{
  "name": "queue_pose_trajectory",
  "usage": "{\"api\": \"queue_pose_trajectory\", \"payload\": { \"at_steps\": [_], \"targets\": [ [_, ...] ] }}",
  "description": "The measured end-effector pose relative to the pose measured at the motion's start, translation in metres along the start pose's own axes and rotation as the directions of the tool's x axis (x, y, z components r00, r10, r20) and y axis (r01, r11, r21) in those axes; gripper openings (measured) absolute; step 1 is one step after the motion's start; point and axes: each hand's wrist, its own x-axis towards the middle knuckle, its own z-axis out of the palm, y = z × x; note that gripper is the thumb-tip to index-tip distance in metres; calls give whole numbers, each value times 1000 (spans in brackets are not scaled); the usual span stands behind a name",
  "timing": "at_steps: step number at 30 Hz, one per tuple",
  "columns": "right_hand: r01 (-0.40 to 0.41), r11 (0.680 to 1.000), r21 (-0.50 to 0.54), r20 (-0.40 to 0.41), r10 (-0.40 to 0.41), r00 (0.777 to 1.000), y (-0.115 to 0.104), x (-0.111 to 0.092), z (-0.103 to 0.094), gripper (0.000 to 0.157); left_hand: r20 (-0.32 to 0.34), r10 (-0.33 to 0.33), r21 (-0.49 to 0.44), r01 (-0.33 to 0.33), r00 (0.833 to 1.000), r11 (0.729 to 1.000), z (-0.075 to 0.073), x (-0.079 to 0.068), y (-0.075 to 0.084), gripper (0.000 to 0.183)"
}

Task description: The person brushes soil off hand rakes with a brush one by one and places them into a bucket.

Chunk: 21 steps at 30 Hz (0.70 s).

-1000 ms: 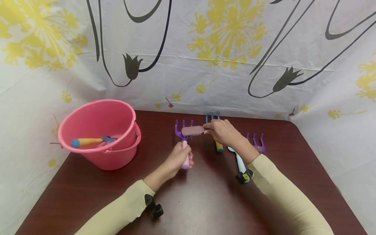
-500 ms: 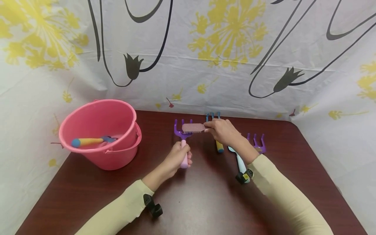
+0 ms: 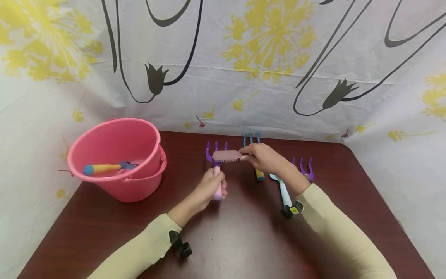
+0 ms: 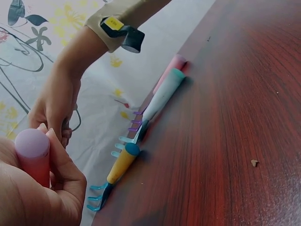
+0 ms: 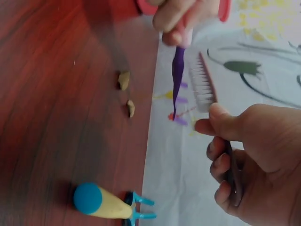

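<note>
"Bucket (image 3: 115, 155) check: we done?"
"Prob. partway: yellow-handled tool (image 3: 104, 168) inside; blue rake (image 3: 259, 175), pale tool (image 3: 284, 193), second purple rake (image 3: 309, 176) well R of it, prob. waiting."
"Grip?"
"R of bucket: our L hand (image 3: 209, 185) curls round first purple rake (image 3: 216, 170); our R hand (image 3: 262, 156) pinches brush (image 3: 226, 155) at its head, contact unclear."

No readable text. Small yellow sticker (image 4: 114, 23) on black wrist camera (image 4: 133, 41) at right sleeve (image 4: 134, 12), upper left of frame in left wrist view: dark marks on it, too small and blurred to read. Same sticker in head view, right of centre, lower half of frame: shows as yellow patch, marks illegible there too.
</note>
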Motion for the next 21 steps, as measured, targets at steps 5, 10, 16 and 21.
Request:
{"api": "queue_pose_trajectory", "payload": {
  "at_steps": [5, 10, 16, 21],
  "targets": [
    [34, 996, -88, 11, -33, 999, -5, 1, 3, 15, -1, -6, -15, 6, 1000, 1000, 1, 0, 0, 26],
    [-25, 991, -134, -11, 24, 1000, -4, 1, 4, 20, -16, -18, -10, 18, 1000, 1000, 1, -1, -1, 25],
    [-97, 989, -109, -76, 89, 993, 1, 3, 3, 11, -2, -4, 4, 4, 1000, 1000, 2, -3, -1, 26],
    [-159, 984, -86, -126, 147, 981, 5, 1, 4, 14, 0, 6, 12, -6, 1000, 1000, 1, -3, -1, 23]
  ]
}}
